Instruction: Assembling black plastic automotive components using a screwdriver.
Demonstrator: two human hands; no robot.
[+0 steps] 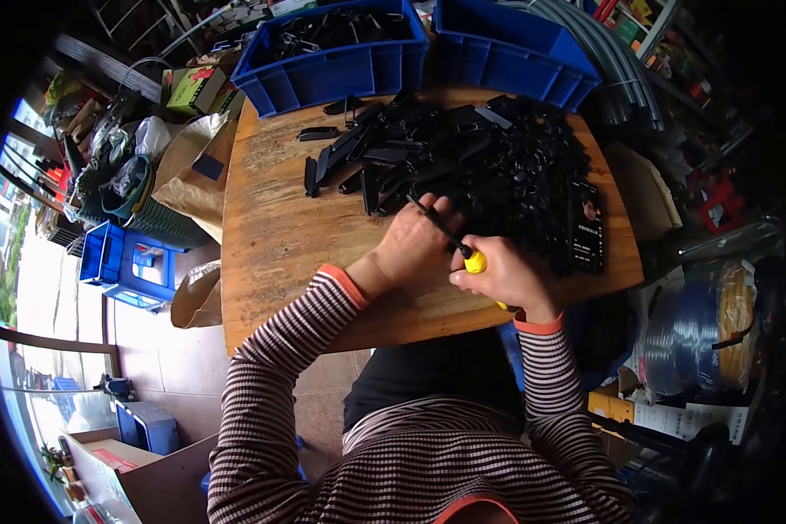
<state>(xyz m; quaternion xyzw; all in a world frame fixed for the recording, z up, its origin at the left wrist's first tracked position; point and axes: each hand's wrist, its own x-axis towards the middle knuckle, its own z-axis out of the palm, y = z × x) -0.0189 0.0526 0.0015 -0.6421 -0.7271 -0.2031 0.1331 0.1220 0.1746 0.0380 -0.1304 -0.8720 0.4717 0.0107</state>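
Observation:
My right hand (pixel 508 272) is closed round the yellow and black handle of a screwdriver (pixel 475 261). Its dark shaft slants up and left, crossing in front of the fingers of my left hand (pixel 410 240). Those fingers are bent at the near edge of a heap of black plastic parts (pixel 463 157). Whatever they grip is hidden behind the shaft and among the dark pieces. Long flat clip-like parts lie toward the heap's left, and many smaller black pieces (pixel 541 166) toward its right.
The wooden table (pixel 275 244) bears the heap, with a phone (pixel 587 225) at its right edge. Behind stand two blue bins; the left bin (pixel 332 74) holds black parts, beside the right bin (pixel 511 65). Brown paper bags (pixel 192 170) flank the left side; wrapped coils (pixel 699 327) stand right.

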